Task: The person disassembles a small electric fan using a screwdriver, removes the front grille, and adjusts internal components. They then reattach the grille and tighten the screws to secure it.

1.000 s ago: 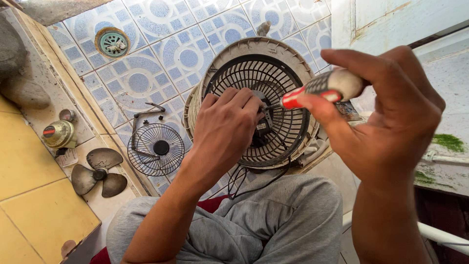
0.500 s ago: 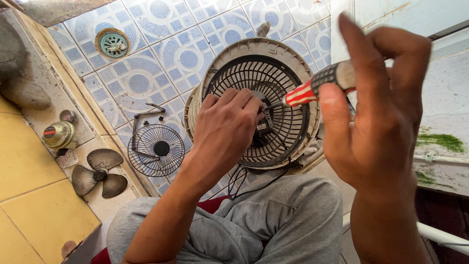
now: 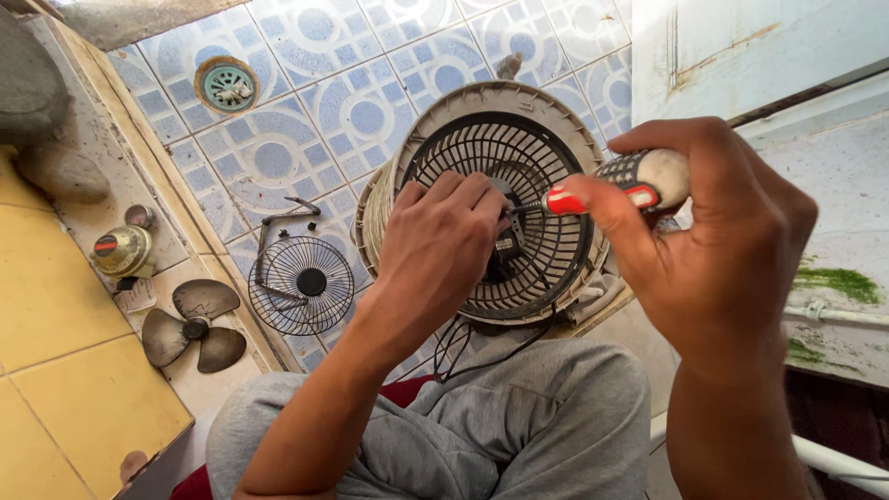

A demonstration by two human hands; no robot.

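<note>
One fan body (image 3: pixel 500 222) in play here, round, cream-rimmed, with a black rear grille, propped against the person's grey-trousered knees (image 3: pixel 519 426). Left hand (image 3: pixel 435 255) lies spread across the middle of that grille, fingers curled over the hub, pressing and steadying rather than clamped around anything. Right hand (image 3: pixel 713 250) has its grip wrapped firmly round one screwdriver (image 3: pixel 611 185), red-and-white handle, the shaft running left to the hub just beside the left fingertips.

Over on the tiled floor (image 3: pixel 361 102): one loose wire front grille (image 3: pixel 301 282) lying flat, well apart from the fan body. One three-bladed propeller (image 3: pixel 190 329) sits on the ledge near it, and one small brass-coloured cap (image 3: pixel 120 250) stands just above that. One round floor drain (image 3: pixel 227 83) up at the top.

Room to move: open blue-patterned tile between drain and fan. To the right the fan's rim sits close against the white wall (image 3: pixel 787 56), tight there. A black cord (image 3: pixel 454 347) loops below the rim, onto the knees.
</note>
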